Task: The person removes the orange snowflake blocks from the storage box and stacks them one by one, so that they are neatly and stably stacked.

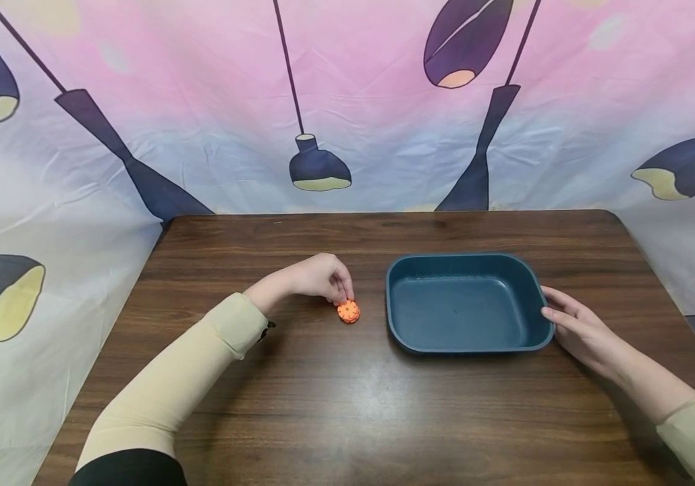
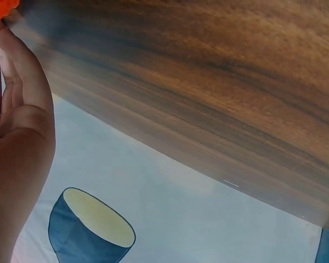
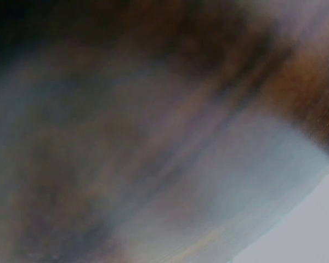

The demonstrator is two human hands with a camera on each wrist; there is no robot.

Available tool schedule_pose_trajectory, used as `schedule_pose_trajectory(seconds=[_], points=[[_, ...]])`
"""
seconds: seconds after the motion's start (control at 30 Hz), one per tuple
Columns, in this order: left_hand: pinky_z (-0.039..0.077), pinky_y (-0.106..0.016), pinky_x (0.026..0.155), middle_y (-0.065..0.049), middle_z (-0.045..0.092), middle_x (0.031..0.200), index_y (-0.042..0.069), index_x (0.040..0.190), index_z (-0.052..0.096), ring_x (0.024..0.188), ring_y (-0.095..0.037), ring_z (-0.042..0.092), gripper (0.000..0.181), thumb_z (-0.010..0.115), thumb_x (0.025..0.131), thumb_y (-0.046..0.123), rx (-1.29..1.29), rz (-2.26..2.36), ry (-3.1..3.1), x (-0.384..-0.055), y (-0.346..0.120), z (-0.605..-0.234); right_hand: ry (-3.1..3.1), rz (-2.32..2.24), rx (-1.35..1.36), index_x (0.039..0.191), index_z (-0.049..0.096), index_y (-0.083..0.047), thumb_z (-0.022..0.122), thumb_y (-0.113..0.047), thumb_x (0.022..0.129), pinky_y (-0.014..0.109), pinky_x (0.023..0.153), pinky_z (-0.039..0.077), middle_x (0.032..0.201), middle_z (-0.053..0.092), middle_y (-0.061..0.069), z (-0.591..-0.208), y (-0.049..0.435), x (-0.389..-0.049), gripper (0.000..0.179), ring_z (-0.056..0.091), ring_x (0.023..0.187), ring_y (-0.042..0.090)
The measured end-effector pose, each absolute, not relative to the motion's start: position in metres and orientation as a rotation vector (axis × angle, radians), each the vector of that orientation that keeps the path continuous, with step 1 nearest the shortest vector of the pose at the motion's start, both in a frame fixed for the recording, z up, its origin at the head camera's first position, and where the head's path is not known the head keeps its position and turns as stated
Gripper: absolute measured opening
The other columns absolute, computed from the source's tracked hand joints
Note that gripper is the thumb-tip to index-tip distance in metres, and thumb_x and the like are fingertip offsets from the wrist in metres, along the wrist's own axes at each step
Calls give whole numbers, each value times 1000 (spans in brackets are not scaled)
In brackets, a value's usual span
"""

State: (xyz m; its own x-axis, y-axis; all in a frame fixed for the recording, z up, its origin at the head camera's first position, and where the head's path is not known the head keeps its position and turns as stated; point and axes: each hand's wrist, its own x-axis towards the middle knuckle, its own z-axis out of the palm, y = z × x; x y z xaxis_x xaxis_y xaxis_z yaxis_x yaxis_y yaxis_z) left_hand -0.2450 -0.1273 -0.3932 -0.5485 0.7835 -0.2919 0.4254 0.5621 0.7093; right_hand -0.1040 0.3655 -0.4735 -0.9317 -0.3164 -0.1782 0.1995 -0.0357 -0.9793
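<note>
With its fingertips, my left hand (image 1: 323,277) pinches a small round orange piece (image 1: 349,312) with a notched edge, low over the table left of the basin. In the left wrist view the orange piece (image 2: 2,7) shows only partly, in the top corner above the fingers (image 2: 30,76). A dark teal rectangular basin (image 1: 457,347) with rounded corners stands on the table, nothing inside it. Its right end is held by my right hand (image 1: 584,334), thumb at the rim and fingers along the outer wall. The right wrist view is too blurred to show that hand.
The dark wood-grain table (image 1: 347,418) has rounded far corners. Right behind its far edge hangs a cloth backdrop (image 1: 384,162) printed with dark lamps on pink, blue and white.
</note>
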Motion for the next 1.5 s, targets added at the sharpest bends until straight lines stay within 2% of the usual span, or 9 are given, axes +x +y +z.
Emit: schedule_pose_trajectory(seconds=[0.3, 0.63, 0.87, 1.0, 1.2, 1.33, 1.5], points=[[58, -21, 70, -11, 81, 86, -1, 99, 81, 72, -2, 68, 13, 71, 92, -5, 964, 784, 2212, -245, -128, -395, 1846, -2079, -154, 139, 55, -36, 40, -9, 115, 8, 93, 47, 133, 67, -21, -476, 369, -101, 39, 61, 122, -10], [60, -25, 72, -15, 80, 89, -3, 104, 80, 79, -19, 76, 12, 74, 94, -2, 960, 849, 2233, -243, -137, -391, 1847, -2078, -133, 138, 55, -36, 40, -10, 115, 8, 92, 46, 133, 66, -22, -476, 369, -98, 39, 60, 123, -11], [59, -22, 73, -16, 81, 92, -4, 108, 80, 80, -13, 75, 15, 75, 94, -1, 935, 898, 2267, -243, -148, -394, 1852, -2073, -129, 139, 55, -36, 40, -10, 115, 9, 92, 45, 134, 66, -22, -477, 369, -97, 38, 59, 123, -10], [59, -22, 74, -16, 81, 95, -4, 110, 79, 83, -15, 75, 16, 76, 95, 1, 918, 944, 2307, -241, -157, -394, 1862, -2075, -165, 141, 55, -35, 40, -8, 114, 9, 94, 45, 135, 66, -21, -477, 368, -97, 40, 59, 124, -9], [60, -23, 81, -16, 80, 102, -4, 110, 78, 87, -11, 73, 16, 76, 95, 2, 900, 1003, 2407, -239, -175, -390, 1817, -2104, -202, 141, 56, -34, 39, -7, 114, 9, 96, 48, 137, 67, -20, -479, 366, -101, 42, 61, 125, -8], [61, -26, 86, -18, 80, 108, -3, 113, 78, 92, -15, 74, 18, 76, 95, 2, 882, 1020, 2505, -234, -188, -387, 1801, -2108, -213, 142, 55, -34, 38, -7, 114, 9, 98, 48, 138, 66, -20, -478, 365, -103, 42, 60, 126, -9], [61, -39, 91, -16, 79, 113, 1, 115, 78, 101, -25, 75, 22, 79, 94, 4, 890, 1017, 2669, -219, -205, -383, 1776, -2169, -303, 148, 50, -30, 35, -5, 114, 11, 102, 49, 145, 61, -20, -473, 360, -106, 45, 57, 132, -9]])
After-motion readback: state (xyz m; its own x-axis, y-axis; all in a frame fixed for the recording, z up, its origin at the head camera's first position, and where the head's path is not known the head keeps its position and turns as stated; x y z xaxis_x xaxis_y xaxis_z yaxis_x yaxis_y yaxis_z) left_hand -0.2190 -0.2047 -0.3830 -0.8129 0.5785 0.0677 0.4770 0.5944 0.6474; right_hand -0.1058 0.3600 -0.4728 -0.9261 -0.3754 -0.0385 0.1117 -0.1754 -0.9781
